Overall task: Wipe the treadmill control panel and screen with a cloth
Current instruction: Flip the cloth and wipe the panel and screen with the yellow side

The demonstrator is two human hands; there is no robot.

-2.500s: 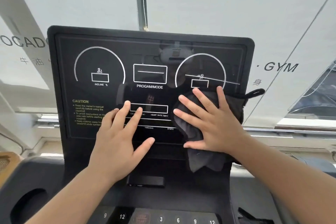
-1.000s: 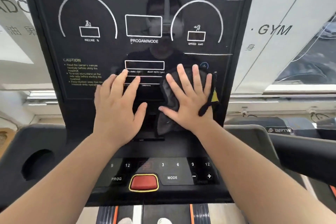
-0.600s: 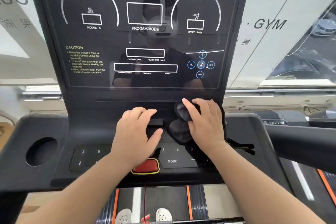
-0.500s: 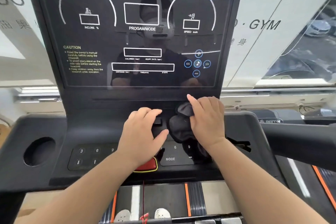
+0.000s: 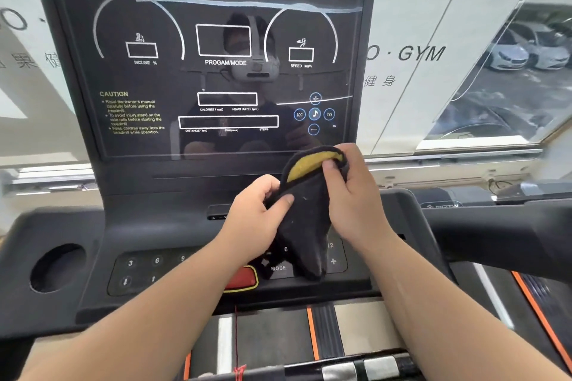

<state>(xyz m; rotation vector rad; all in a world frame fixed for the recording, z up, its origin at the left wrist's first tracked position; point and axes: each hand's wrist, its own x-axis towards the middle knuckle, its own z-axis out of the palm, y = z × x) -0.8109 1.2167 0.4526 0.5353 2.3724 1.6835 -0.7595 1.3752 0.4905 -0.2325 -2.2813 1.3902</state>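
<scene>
Both of my hands are on the cloth [image 5: 305, 226], lifted just in front of the treadmill console. My left hand [image 5: 253, 219] is curled closed around the cloth's left edge, thumb pressed across the dark fabric. My right hand [image 5: 353, 195] pinches the upper right edge, fingers folded over where a yellow underside shows along the top fold. The rest of the cloth is black and hangs down in a point over the control panel [image 5: 198, 260], covering part of the row of number keys; I think its tip stops short of the panel, but the angle makes that hard to judge. The red stop button [image 5: 243, 278] with its yellow rim peeks out below my left wrist, and the MODE key sits just to its right. Above the hands, the dark screen [image 5: 223, 71] stands tilted back, showing white outlines, the words PROGAM/MODE, a CAUTION notice at left and round music controls at right. A round cup holder [image 5: 57, 267] is sunk into the console's left wing.
</scene>
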